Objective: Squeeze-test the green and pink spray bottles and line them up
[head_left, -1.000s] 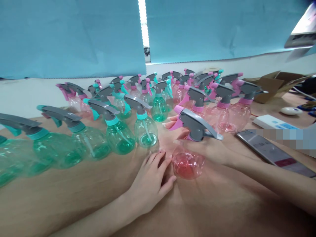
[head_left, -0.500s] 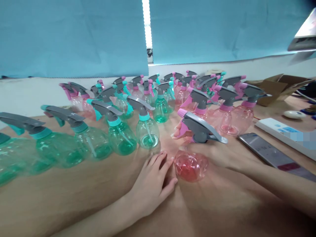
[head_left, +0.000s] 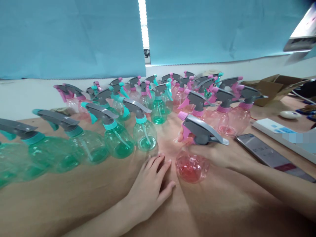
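Note:
A pink spray bottle point(head_left: 192, 167) with a grey and pink trigger head stands at the centre of the wooden table point(head_left: 103, 204). Around its neck, just under the head, my right hand point(head_left: 197, 149) is closed; the head hides part of the fingers. To the left of the bottle, my left hand point(head_left: 153, 179) lies flat with its fingers apart, holding nothing. Green spray bottles point(head_left: 145, 135) stand in a row beyond my left hand and off to the left.
More pink bottles point(head_left: 222, 120) and green ones crowd the back. On the right lie a phone point(head_left: 271, 156), a white power strip point(head_left: 283, 135) and a white mouse point(head_left: 290, 114). An open cardboard box point(head_left: 274, 87) stands behind them near the wall.
My left hand's fingertips have come slightly away from the pink bottle, leaving a small gap. My right hand keeps its grip. The view has shifted slightly.

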Demonstrator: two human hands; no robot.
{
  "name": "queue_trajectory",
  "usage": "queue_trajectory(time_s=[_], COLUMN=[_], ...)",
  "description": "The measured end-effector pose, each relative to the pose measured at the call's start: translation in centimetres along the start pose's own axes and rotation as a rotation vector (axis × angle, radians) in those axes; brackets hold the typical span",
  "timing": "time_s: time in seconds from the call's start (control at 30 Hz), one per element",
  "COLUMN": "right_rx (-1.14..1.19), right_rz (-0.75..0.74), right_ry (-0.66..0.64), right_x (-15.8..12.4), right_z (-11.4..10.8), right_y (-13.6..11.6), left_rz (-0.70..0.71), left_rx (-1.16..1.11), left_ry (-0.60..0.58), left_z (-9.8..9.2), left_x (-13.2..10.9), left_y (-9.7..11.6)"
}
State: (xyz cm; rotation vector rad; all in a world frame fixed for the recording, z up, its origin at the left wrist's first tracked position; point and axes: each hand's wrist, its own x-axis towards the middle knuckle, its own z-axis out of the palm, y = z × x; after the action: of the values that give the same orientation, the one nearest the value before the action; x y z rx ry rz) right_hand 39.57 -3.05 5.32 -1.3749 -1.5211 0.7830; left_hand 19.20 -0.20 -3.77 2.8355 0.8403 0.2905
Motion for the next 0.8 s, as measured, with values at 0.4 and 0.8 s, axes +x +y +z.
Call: queue_trajectory(time_s=[0.4,0.8], right_rx=[0.028,-0.109], right_rz=[-0.092,-0.161], right_ry=[-0.061,0.136], right_x=[0.8,0.7], right_z=[0.1,0.5], right_y=[3.2,2.9], left_rz=[-0.008,0.002], left_rx=[0.01,0.014], left_ry=[-0.009,0.004], left_z=[0.0,0.0], left_x=[0.0,0.1], left_y=[-0.1,0.1])
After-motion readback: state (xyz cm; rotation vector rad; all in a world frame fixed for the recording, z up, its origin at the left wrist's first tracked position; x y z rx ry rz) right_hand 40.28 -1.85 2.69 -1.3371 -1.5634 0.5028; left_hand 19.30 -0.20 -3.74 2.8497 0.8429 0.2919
